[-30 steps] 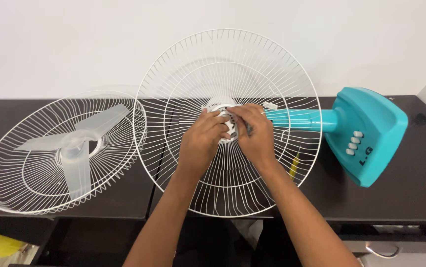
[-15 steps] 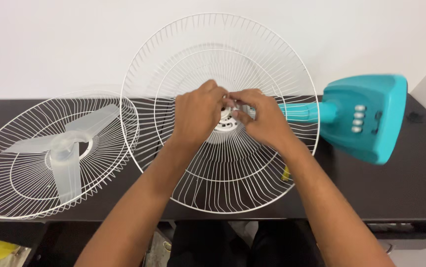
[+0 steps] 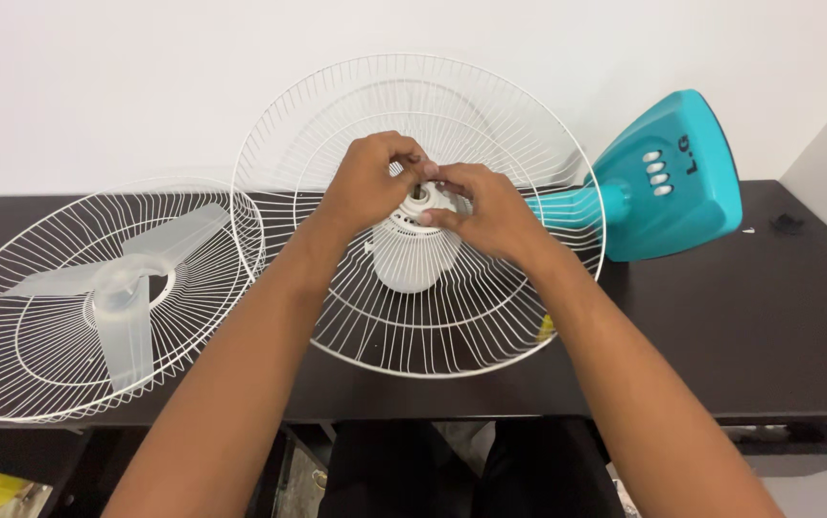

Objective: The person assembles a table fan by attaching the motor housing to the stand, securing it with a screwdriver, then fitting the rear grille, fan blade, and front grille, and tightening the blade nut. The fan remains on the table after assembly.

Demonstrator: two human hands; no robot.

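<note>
At the centre of the rear fan guard (image 3: 413, 317) sits the white motor housing (image 3: 412, 251), with a small hub at its top where both hands meet. The left hand (image 3: 366, 184) comes in from the left, its fingers curled and pinched together on the hub. The right hand (image 3: 485, 209) closes in from the other side — thumb and fingertips pressed to the same small part, nearly touching the left fingers. What exactly is pinched between them is too small to tell. The guard, a round white wire cage, stands tilted up on the dark surface (image 3: 778, 326), its upper rim against the white wall (image 3: 97, 86). Behind it, to the right, the teal fan base (image 3: 673, 182) with its row of white buttons lies tipped on its side. Well to the left rests the front fan guard (image 3: 78, 317), lying flat — the translucent three-blade fan blade (image 3: 121, 288) lies in it.
</note>
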